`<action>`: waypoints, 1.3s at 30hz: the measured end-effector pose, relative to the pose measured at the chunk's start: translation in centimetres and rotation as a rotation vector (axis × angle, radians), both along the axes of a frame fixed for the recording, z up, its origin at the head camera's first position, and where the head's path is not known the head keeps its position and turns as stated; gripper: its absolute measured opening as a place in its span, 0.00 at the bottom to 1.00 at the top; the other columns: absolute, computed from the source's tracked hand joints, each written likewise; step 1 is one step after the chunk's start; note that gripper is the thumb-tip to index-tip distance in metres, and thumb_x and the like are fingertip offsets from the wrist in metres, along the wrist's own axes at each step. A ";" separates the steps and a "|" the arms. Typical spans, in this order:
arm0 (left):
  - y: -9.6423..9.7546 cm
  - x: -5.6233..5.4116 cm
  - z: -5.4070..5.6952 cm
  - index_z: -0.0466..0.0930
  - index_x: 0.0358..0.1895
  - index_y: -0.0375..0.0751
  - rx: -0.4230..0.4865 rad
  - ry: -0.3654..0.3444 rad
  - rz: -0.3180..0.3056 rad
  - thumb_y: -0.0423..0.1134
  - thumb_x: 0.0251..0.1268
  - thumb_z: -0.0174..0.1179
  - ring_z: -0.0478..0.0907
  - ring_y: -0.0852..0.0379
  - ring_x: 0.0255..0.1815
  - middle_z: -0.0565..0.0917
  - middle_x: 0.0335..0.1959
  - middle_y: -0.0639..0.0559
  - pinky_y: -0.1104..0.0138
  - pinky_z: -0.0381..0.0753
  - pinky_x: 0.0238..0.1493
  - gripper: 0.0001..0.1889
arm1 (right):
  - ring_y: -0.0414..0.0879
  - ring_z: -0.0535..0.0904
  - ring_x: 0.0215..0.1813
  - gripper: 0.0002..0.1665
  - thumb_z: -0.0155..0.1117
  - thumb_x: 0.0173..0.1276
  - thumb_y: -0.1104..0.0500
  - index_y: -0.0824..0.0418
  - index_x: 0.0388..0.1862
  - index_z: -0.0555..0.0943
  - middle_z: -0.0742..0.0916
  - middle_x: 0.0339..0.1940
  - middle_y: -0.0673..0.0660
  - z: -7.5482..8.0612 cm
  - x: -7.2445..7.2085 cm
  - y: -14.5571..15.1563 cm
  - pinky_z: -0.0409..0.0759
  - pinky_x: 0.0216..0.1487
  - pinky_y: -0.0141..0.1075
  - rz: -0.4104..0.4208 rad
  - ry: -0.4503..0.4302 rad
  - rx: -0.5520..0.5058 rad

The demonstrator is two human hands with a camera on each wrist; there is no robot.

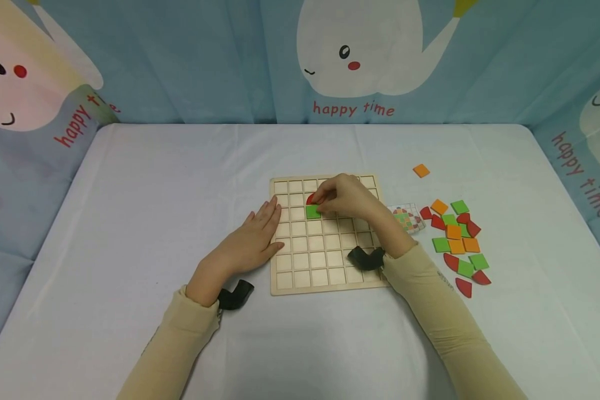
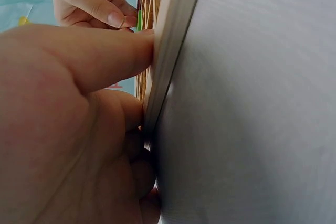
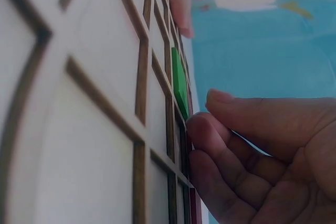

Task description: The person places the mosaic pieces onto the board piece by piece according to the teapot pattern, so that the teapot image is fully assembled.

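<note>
A square wooden grid board (image 1: pixel 308 276) lies on the table. My left hand (image 1: pixel 252 239) rests along its left edge, fingers stretched over the rim and thumb lower down at the frame. In one of the board's cells sits a green square tile (image 1: pixel 312 212), its near face also visible in the right wrist view. My right hand (image 1: pixel 347 197) reaches over the board from the right, bent fingertips at the green tile's edge. In the right wrist view the thumb stands off from the tile. A red quarter-round piece (image 1: pixel 310 198) shows just above the tile, partly hidden by the fingers.
To the right lie several loose orange, green and red pieces (image 1: pixel 453 232), with one orange square (image 1: pixel 421 170) farther back. A pattern card (image 1: pixel 406 218) is beside the board, partly behind the right wrist. Blue printed curtains (image 1: pixel 190 61) stand behind the white table (image 1: pixel 170 166).
</note>
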State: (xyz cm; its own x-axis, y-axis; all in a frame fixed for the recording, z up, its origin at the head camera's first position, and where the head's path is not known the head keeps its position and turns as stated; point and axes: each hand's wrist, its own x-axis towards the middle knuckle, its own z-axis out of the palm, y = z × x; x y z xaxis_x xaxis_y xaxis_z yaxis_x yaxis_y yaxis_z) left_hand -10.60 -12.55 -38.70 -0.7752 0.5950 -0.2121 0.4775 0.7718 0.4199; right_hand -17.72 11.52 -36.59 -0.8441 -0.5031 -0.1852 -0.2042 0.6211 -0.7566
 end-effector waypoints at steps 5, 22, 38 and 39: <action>0.1 0.0 0.0 0.40 0.72 0.26 0.005 0.007 -0.002 0.44 0.72 0.49 0.36 0.42 0.75 0.36 0.75 0.36 0.49 0.42 0.71 0.38 | 0.46 0.81 0.36 0.07 0.70 0.58 0.66 0.64 0.37 0.85 0.86 0.33 0.55 0.1 -0.1 0.4 0.78 0.40 0.38 -0.026 -0.022 -0.003; 0.1 -0.1 0.0 0.41 0.72 0.25 -0.001 0.016 0.015 0.44 0.72 0.49 0.36 0.42 0.75 0.37 0.75 0.36 0.49 0.42 0.71 0.38 | 0.46 0.81 0.39 0.08 0.64 0.63 0.66 0.69 0.40 0.83 0.86 0.38 0.60 1.4 0.6 7.7 0.77 0.40 0.30 -0.130 -0.013 -0.043; 0.2 -0.1 -0.2 0.39 0.72 0.26 -0.002 0.008 0.003 0.44 0.72 0.49 0.36 0.42 0.75 0.36 0.75 0.37 0.49 0.41 0.71 0.38 | 0.50 0.78 0.35 0.16 0.65 0.65 0.57 0.66 0.47 0.82 0.86 0.38 0.56 2.7 2.8 15.5 0.76 0.31 0.33 -0.354 -0.022 0.106; 0.2 -0.1 -0.2 0.39 0.73 0.26 -0.003 0.007 0.004 0.44 0.72 0.49 0.36 0.42 0.75 0.36 0.75 0.37 0.50 0.41 0.71 0.38 | 0.50 0.78 0.35 0.16 0.65 0.65 0.57 0.66 0.47 0.81 0.86 0.38 0.57 2.7 2.9 15.8 0.76 0.32 0.34 -0.358 -0.026 0.110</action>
